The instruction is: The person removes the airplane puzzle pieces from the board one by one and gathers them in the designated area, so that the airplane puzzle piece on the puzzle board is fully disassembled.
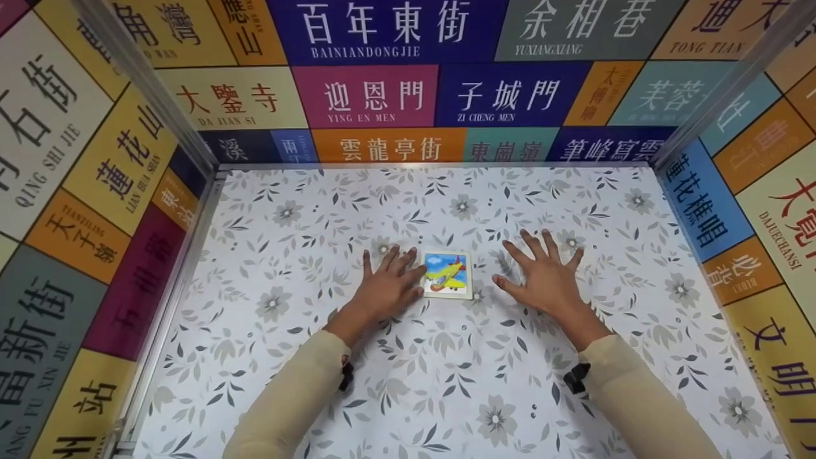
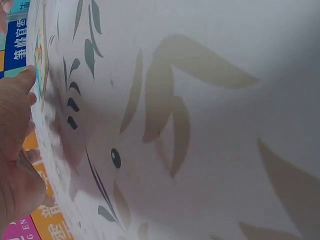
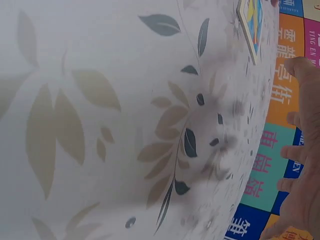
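Note:
A small square picture puzzle (image 1: 446, 275) with a pale frame lies flat on the table, showing a yellow airplane on blue sky. Just left of it is my left hand (image 1: 386, 287), fingers spread, with thumb and index finger at the puzzle's left edge; whether they touch it I cannot tell. To the right, my right hand (image 1: 542, 274) is spread wide with a gap between it and the puzzle. In the left wrist view the puzzle (image 2: 42, 60) appears edge-on past the left thumb. The right wrist view shows the puzzle (image 3: 251, 25) beyond the right hand (image 3: 305, 145).
The tabletop (image 1: 306, 370) has a white covering with grey leaves and flowers. Panels of coloured sign blocks stand behind it (image 1: 376, 95), with a left panel (image 1: 83, 223) and a right panel (image 1: 758, 210). A dark strap (image 1: 577, 378) sits at the right wrist.

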Demonstrator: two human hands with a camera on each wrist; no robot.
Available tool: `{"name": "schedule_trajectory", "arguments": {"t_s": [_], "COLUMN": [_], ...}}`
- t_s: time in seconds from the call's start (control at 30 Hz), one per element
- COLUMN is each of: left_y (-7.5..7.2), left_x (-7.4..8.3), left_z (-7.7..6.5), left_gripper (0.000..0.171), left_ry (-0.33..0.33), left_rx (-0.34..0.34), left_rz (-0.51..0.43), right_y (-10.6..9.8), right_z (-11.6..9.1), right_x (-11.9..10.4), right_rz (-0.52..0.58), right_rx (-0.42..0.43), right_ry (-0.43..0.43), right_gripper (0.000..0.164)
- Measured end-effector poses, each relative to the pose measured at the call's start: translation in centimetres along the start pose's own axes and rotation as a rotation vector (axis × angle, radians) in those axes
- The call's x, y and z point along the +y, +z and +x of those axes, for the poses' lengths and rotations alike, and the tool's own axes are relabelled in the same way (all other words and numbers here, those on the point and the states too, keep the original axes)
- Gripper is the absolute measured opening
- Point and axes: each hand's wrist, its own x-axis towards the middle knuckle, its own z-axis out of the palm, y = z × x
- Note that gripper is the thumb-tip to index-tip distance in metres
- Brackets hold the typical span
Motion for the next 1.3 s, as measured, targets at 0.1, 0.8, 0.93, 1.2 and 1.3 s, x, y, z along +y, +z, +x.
{"name": "schedule_trajectory", "arguments": {"t_s": [0.1,0.8,0.93,1.2,1.3], "left_y": [0.2,0.7,0.7,0.9,0.9], "left_x": [0.0,0.1,0.2,0.5,0.7], "left_z": [0.1,1.0,1.1,1.3,1.4], "left_gripper": [0.058,0.059,0.059,0.06,0.059], "left_ry": [0.0,-0.003,-0.006,-0.022,-0.019], "left_rx": [-0.014,-0.037,-0.041,-0.062,-0.049], "left_rz": [-0.008,-0.037,-0.026,-0.017,-0.01], "right_y": [0.4,2.6,2.9,3.4,3.3], "right_z": [0.3,2.6,3.1,4.2,4.6], "right_x": [-0.7,-5.8,-6.6,-8.1,-8.6], "right_rz": [0.007,0.089,0.102,0.197,0.215], "right_rx": [-0.008,-0.063,-0.068,-0.075,-0.089], "right_ry": [-0.022,-0.202,-0.232,-0.267,-0.256], "right_gripper": [0.082,0.051,0.049,0.056,0.06]}}
